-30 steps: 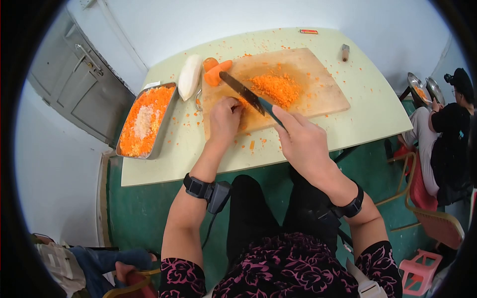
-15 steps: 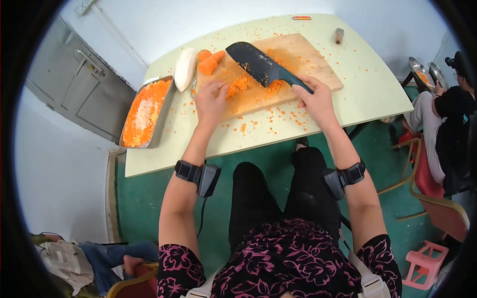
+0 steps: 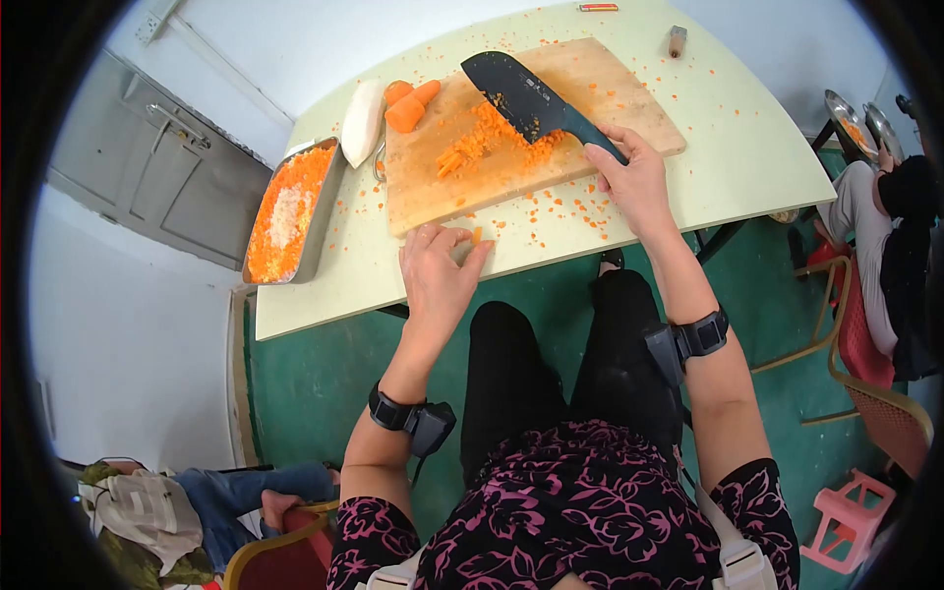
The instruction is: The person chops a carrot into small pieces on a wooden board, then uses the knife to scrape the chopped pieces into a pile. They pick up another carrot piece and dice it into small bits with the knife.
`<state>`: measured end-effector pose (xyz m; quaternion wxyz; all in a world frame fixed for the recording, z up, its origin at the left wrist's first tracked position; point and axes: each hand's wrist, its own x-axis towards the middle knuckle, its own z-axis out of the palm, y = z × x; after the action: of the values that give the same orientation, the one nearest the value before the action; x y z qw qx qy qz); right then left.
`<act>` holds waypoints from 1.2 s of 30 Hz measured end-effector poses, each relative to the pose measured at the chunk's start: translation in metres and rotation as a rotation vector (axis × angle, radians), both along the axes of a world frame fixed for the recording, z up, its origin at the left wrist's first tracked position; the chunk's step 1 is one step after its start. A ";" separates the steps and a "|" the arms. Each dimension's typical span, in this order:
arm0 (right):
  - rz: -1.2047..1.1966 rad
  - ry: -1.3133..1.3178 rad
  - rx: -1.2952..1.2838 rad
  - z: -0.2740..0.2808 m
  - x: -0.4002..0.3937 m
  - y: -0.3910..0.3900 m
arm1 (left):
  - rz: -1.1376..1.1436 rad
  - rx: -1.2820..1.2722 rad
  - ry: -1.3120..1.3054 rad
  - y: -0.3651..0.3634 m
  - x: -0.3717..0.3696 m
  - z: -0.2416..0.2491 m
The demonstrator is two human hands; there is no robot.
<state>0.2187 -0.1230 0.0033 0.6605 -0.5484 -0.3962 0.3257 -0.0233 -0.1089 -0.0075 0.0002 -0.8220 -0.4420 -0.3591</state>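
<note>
My right hand [image 3: 634, 177] is wrapped round the handle of a black cleaver [image 3: 516, 96]. Its blade, with orange bits stuck to it, lies over chopped carrot [image 3: 480, 140] on the wooden board [image 3: 423, 192]. Just below the board's near left edge, my left hand [image 3: 441, 267] is down at the tabletop, its thumb and forefinger closed about a small carrot piece [image 3: 477, 236]. Beyond the board's left side lie peeled carrots [image 3: 408, 110] and a peeled white radish [image 3: 363, 123]. A metal tray [image 3: 317, 221] of chopped carrot with a paler heap stands at the table's left end.
Carrot crumbs dot the pale table [image 3: 737, 167]. A small brown-and-grey object [image 3: 678, 41] and a red packet [image 3: 598, 8] lie at the far side. At right are a seated person [image 3: 875, 216], metal bowls [image 3: 848, 123] and a pink stool [image 3: 851, 521]. Another person's legs [image 3: 236, 501] show lower left.
My left hand has moved from the chopped carrot down to the small piece near the table edge and closed on it. The view has shifted slightly; the cleaver remains in my right hand.
</note>
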 end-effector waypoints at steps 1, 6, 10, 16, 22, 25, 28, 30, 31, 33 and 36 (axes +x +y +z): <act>-0.001 -0.003 -0.001 -0.001 0.000 0.000 | 0.008 -0.008 -0.023 0.001 0.001 -0.001; -0.001 -0.019 -0.017 -0.001 0.000 0.000 | 0.007 -0.164 -0.040 0.005 0.003 0.000; 0.000 -0.022 -0.025 -0.002 0.001 0.001 | -0.052 -0.215 -0.082 0.013 0.005 0.009; -0.001 -0.052 -0.004 -0.007 0.002 0.002 | 0.058 -0.234 -0.179 0.085 0.008 0.035; -0.006 -0.081 -0.009 -0.010 0.004 0.003 | 0.125 -0.118 0.000 0.093 0.013 0.023; -0.016 -0.063 -0.006 -0.008 0.001 0.003 | 0.080 -0.165 -0.173 0.087 0.009 0.021; -0.022 -0.068 -0.005 -0.010 0.001 0.004 | 0.080 -0.088 -0.186 0.086 0.004 0.020; -0.009 -0.062 -0.007 -0.009 0.002 0.005 | -0.001 -0.067 -0.202 0.094 0.002 0.012; -0.037 -0.154 0.009 -0.005 0.000 0.004 | -0.042 -0.055 -0.212 0.098 0.002 0.009; -0.097 -0.339 0.039 0.004 -0.008 -0.003 | -0.011 -0.256 -0.282 0.098 0.004 0.013; -0.181 -0.681 0.260 0.018 -0.028 -0.012 | -0.015 -0.247 -0.268 0.094 0.008 0.015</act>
<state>0.1911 -0.1349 0.0212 0.5810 -0.5696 -0.5813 0.0119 -0.0156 -0.0144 0.0070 -0.1623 -0.7639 -0.4727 -0.4082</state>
